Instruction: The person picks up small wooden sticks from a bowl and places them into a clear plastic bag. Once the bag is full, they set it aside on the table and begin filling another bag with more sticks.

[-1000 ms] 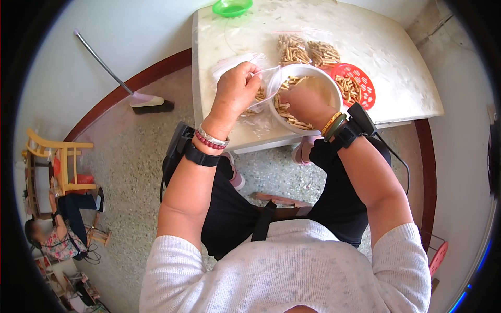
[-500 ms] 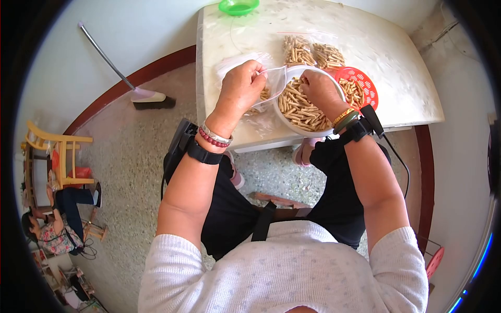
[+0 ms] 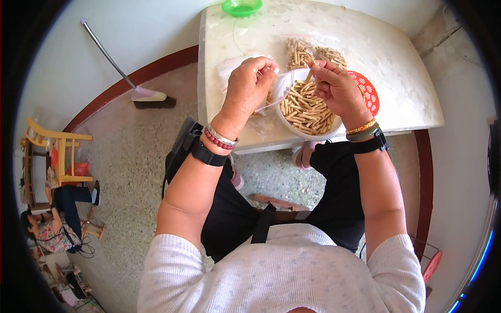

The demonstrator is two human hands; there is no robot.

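Bowl [image 3: 286, 124] was white plastic, smooth. Bag [image 3: 278, 87] was thin clear film, glossy and creased. Sticks [image 3: 305, 107] looked pale matt wood. Table top [image 3: 396, 62] showed polished, mottled stone. Basket [image 3: 368, 93] was red perforated plastic.

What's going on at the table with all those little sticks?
A person sits at the table with a white bowl heaped with short tan sticks. Their left hand holds a clear plastic bag by its top, just over the bowl. Their right hand pinches one of the sticks, raised near the bag's mouth. Behind the bowl lie filled bags, with a red basket to the right and a green bowl at the far edge.
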